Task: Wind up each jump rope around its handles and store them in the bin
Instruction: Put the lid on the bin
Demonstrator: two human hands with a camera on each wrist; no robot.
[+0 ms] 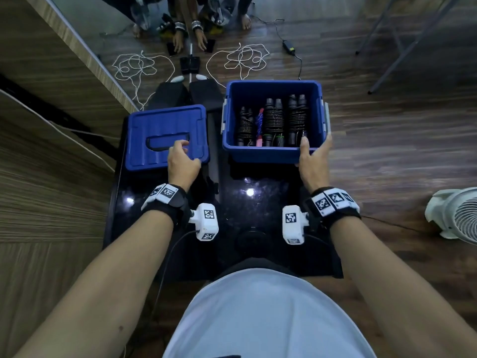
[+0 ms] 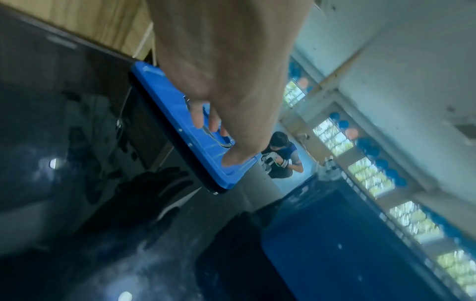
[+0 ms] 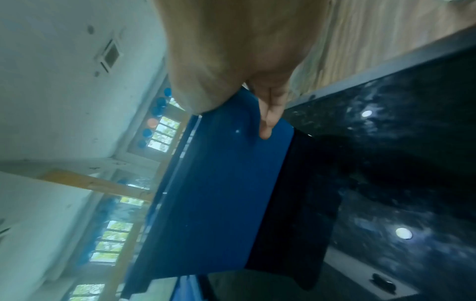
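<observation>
Bin (image 1: 271,152): rigid plastic, light even with wound ropes (image 1: 273,121); take by rim.
Right hand (image 1: 313,157): thumb over rim, fingers outside.
Left hand (image 1: 182,161): fingers curled on lid (image 1: 154,125) recess.

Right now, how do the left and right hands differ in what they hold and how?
The left hand rests on the flat blue lid, fingers curled at its handle recess; the right hand grips the near right corner of the open blue bin, thumb over the rim, fingers on the outer wall. The lid lies flat beside the bin; the bin stands upright with wound jump ropes inside. Both hands wear marker wristbands.
</observation>
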